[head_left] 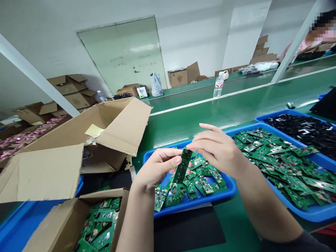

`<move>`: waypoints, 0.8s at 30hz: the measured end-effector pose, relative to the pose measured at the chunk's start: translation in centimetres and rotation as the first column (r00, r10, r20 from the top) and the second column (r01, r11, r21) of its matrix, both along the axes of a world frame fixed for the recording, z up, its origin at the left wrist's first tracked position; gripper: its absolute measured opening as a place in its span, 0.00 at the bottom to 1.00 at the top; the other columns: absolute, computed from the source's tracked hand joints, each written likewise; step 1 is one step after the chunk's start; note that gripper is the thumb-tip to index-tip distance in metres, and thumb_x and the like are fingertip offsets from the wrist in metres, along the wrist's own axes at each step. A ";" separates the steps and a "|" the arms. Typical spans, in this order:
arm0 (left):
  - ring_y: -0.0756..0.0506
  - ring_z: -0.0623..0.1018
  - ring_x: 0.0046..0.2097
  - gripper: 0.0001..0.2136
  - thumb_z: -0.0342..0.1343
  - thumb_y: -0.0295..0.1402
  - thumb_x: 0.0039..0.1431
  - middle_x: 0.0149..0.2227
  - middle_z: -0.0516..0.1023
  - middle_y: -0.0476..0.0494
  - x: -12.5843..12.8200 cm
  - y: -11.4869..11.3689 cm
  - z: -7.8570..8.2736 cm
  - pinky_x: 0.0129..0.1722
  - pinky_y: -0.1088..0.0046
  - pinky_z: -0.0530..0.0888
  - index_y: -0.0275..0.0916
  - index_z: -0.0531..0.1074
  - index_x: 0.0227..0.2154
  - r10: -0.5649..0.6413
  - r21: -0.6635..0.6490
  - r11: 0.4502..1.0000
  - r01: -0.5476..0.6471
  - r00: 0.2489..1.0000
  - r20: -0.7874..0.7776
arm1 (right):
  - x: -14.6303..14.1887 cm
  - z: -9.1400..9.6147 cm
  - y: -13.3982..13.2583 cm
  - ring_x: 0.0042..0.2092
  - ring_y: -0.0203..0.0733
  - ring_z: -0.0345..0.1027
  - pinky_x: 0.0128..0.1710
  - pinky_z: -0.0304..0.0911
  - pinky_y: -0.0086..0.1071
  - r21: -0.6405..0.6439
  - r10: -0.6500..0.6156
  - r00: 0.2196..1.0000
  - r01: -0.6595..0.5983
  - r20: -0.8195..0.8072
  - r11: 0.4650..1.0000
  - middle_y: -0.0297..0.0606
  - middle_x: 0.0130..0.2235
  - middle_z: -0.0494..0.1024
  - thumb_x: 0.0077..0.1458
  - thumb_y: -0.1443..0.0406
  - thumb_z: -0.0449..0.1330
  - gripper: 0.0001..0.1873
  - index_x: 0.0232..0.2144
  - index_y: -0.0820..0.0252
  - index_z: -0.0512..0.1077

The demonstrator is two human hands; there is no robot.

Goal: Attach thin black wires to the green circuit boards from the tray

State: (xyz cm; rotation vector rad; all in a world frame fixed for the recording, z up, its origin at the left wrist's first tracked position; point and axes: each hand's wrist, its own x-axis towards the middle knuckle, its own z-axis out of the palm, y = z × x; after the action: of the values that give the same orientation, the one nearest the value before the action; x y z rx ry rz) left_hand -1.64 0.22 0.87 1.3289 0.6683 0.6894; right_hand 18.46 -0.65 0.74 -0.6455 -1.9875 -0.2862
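1 cardboard box (56,224) of green circuit boards (101,222) at far left; then left hand (154,171), fingers closed on 1 narrow green circuit board (183,166), held up over a blue tray (195,206) of smaller boards; right hand (217,150), fingers half-curled at the board's top end, grip impossible to tell; beyond, 1 blue tray (296,214) of longer boards.

Illumination is bright and even, with soft, faint shadows. Glare streaks lie along the green conveyor belt (210,105) and the pale door panel (123,52), with small highlights on the green circuit boards (278,164). Wide-angle distortion bends the white beam (36,77) near the frame edge
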 end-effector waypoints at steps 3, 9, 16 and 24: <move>0.51 0.74 0.27 0.15 0.64 0.42 0.51 0.29 0.79 0.43 -0.1 0.0 0.2 0.26 0.79 0.68 0.37 0.79 0.38 0.032 0.088 0.996 -0.028 0.998 -0.049 | 0.2 -0.2 0.2 0.33 0.36 0.72 0.54 0.63 0.46 -0.002 -0.017 0.999 0.017 0.050 1.000 0.35 0.30 0.78 0.59 0.75 0.53 0.12 0.32 0.59 0.74; 0.48 0.74 0.32 0.09 0.61 0.34 0.54 0.32 0.79 0.43 0.1 0.0 0.2 0.31 0.75 0.71 0.36 0.79 0.36 0.152 0.355 0.933 -0.064 0.962 -0.228 | 0.0 -0.7 0.7 0.34 0.38 0.72 0.55 0.61 0.51 -0.146 -0.003 0.990 0.024 0.143 0.989 0.36 0.32 0.78 0.62 0.72 0.51 0.11 0.36 0.59 0.74; 0.44 0.77 0.39 0.14 0.60 0.30 0.55 0.38 0.78 0.40 0.2 0.7 -1.2 0.40 0.65 0.74 0.36 0.73 0.46 0.437 0.700 0.707 -0.097 0.839 -0.325 | 0.8 -0.2 -0.2 0.36 0.38 0.74 0.48 0.68 0.39 -0.259 0.015 0.979 -0.069 -0.205 0.963 0.36 0.36 0.80 0.58 0.68 0.58 0.07 0.40 0.56 0.74; 0.46 0.76 0.41 0.11 0.58 0.28 0.58 0.40 0.76 0.41 0.4 0.1 -0.6 0.41 0.68 0.76 0.39 0.72 0.45 0.590 0.992 -0.020 -0.125 0.799 0.113 | 1.6 -0.5 1.2 0.35 0.40 0.75 0.36 0.72 0.35 -0.535 -0.018 0.709 -0.515 -0.705 0.670 0.39 0.33 0.78 0.59 0.51 0.57 0.17 0.37 0.58 0.74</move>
State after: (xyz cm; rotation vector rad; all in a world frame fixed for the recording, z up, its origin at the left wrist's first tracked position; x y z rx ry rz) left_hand -1.23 0.30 0.31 2.7186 0.8970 1.5801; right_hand 20.09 0.51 0.20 -0.7637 -1.3819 0.8668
